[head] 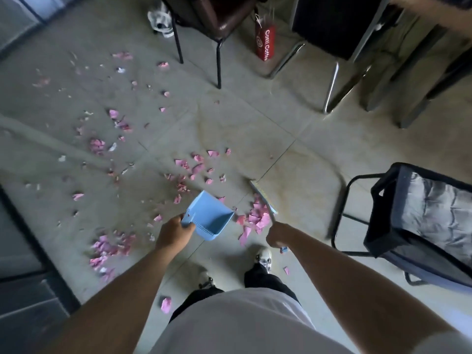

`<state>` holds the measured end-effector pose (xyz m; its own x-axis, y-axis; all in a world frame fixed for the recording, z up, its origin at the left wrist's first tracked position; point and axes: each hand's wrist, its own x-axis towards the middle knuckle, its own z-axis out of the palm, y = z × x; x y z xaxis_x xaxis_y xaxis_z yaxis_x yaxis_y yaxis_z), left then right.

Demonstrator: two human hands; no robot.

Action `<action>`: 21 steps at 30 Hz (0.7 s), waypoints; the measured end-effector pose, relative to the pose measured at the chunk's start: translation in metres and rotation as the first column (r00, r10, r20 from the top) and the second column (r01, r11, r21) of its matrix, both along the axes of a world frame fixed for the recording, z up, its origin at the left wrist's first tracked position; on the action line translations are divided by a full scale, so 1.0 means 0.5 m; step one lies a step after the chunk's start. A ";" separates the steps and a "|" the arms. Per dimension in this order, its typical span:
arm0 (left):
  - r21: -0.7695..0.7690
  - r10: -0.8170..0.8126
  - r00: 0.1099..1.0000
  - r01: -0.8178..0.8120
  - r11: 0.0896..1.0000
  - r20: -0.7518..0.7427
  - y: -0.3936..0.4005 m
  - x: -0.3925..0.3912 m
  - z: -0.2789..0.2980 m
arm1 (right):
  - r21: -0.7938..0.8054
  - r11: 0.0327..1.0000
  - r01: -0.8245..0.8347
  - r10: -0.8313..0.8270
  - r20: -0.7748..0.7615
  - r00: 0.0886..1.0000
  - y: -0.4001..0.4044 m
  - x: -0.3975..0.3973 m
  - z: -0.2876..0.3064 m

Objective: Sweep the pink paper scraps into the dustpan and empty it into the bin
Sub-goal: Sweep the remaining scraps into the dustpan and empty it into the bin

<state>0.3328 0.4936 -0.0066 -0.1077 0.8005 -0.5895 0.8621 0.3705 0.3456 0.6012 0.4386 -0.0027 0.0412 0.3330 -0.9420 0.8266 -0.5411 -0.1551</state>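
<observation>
Open grey tiled floor from 10 to 1 o'clock, littered only with flat pink paper scraps. Obstacles: black metal-framed folding chair at 3 o'clock; dark-legged brown chair and red paper bag at 12.

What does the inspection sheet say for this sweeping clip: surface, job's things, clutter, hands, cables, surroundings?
Surface: tiled floor, dusty and stained.
Job's things: blue dustpan empty, tilted; brush behind a pile of pink scraps; more scraps scattered to the left; bin at right, lined.
Clutter: red paper bag; a few white scraps among the pink.
Hands: left hand grips the dustpan handle; right hand grips the brush handle.
Cables: nothing seen.
Surroundings: dark chair, metal-legged furniture behind; the person's shoes below.
</observation>
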 end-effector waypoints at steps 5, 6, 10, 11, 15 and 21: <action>0.017 0.081 0.996 -0.080 0.997 -0.038 -0.061 -0.084 -0.005 | 0.068 0.983 -0.169 0.168 0.020 0.986 0.003 -0.083 0.014; 0.016 0.101 0.994 -0.100 0.995 -0.034 -0.077 -0.108 -0.009 | 0.069 0.964 -0.257 0.255 0.043 0.966 -0.005 -0.107 0.021; 0.003 0.136 0.990 -0.136 0.991 -0.020 -0.141 -0.201 -0.026 | 0.082 0.916 -0.393 0.389 0.057 0.919 -0.046 -0.199 0.028; -0.010 0.141 0.990 -0.141 0.990 -0.014 -0.157 -0.227 -0.028 | 0.077 0.911 -0.406 0.401 0.071 0.913 -0.058 -0.222 0.025; -0.042 0.141 0.989 -0.140 0.989 0.044 -0.207 -0.321 -0.037 | 0.062 0.949 -0.309 0.294 0.184 0.938 -0.117 -0.296 0.024; -0.120 0.087 0.994 -0.079 0.990 0.064 -0.244 -0.401 -0.060 | 0.064 0.988 -0.139 0.111 0.329 0.938 -0.214 -0.327 0.022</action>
